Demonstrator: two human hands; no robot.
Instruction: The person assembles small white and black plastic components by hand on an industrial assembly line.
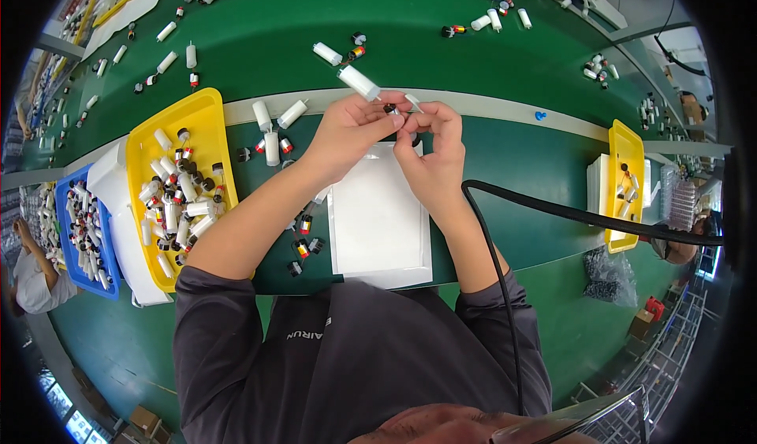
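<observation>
Narrow grip: the left hand (345,136) pinches a small black-capped part (390,109) above the bench (512,168) near its far edge, a white cylinder (359,83) just beyond; whether the right hand (434,152) also holds something, I cannot quite tell. Light, steady pressure should serve best.

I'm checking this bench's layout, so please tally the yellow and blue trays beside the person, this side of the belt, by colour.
Yellow: 2, the left yellow tray and the right yellow tray
Blue: 1, the blue tray
Total: 3
</observation>
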